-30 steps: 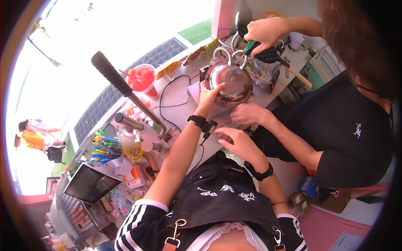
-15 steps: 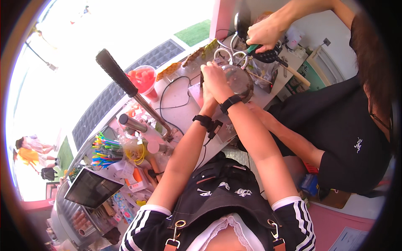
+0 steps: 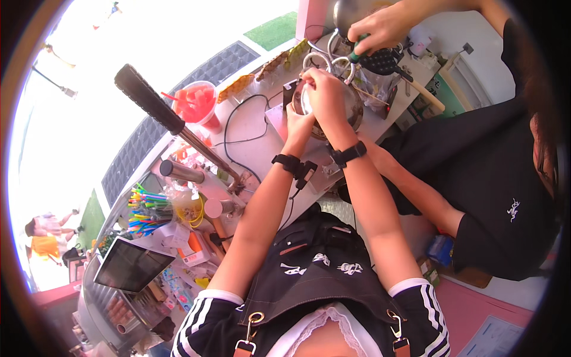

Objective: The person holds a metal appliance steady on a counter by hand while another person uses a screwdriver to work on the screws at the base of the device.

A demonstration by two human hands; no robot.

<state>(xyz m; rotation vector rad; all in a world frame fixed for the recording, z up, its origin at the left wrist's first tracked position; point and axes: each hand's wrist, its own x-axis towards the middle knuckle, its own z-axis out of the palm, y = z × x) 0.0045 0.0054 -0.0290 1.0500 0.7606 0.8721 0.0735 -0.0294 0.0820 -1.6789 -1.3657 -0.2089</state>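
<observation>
My left hand (image 3: 300, 124) is closed, thumb upright, around the lower edge of a pale, shiny curved thing (image 3: 307, 100) whose kind I cannot make out. Over its upper right side bends my right hand (image 3: 328, 98), fingers curled and pinched; what they grip is mostly hidden. Just behind my hands is a round, stained metal appliance (image 3: 354, 112) with light looped handles (image 3: 318, 59). A co-worker's hand (image 3: 380, 30) holds a green-handled tool (image 3: 358, 49) above it. Both my wrists wear black bands.
A long black-handled lever (image 3: 148, 98) rises on the left, beside a clear cup of red pieces (image 3: 199, 104). Colourful straws (image 3: 148, 208) and a tilted screen (image 3: 134, 265) stand nearer. Black cable (image 3: 229, 143) crosses the white counter (image 3: 250, 152). A co-worker in black (image 3: 464, 184) is close on my right.
My hands, clasped together before, have come apart a little, showing the pale shiny thing between them. My right hand has moved up and right. The co-worker's tool hand has shifted slightly up.
</observation>
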